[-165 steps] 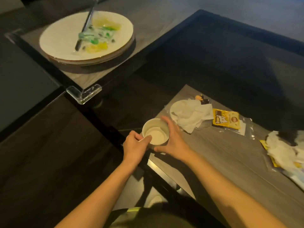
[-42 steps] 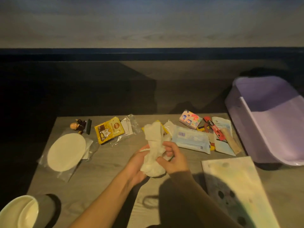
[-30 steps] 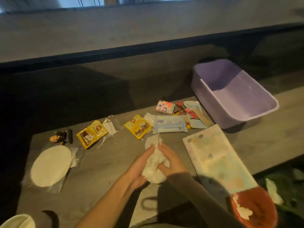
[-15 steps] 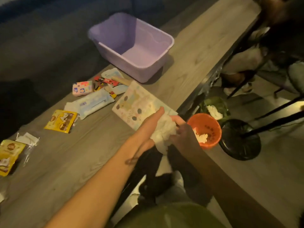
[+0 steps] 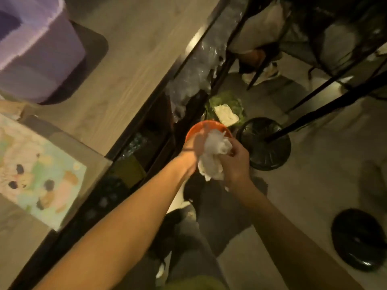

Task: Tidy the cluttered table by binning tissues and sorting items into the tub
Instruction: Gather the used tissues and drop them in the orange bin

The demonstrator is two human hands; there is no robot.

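Observation:
A crumpled wad of white tissues [image 5: 213,155] is pressed between my left hand [image 5: 193,150] and my right hand [image 5: 235,162], off the table's edge and over the floor. Directly beneath the wad stands a small orange bin [image 5: 198,127]; only its far rim shows past my hands. The purple tub [image 5: 39,59] sits on the wooden table [image 5: 129,59] at the upper left, cut off by the frame.
A pastel picture book [image 5: 39,174] lies on the table at the left. Beyond the orange bin is a green-lined bin [image 5: 226,105] with white paper in it. Black round stool bases [image 5: 265,143] stand on the floor, with dark chair legs at the upper right.
My hands have carried the tissue wad from above the table's edge out over the orange bin. The view has swung right and down; the small table items have left the frame.

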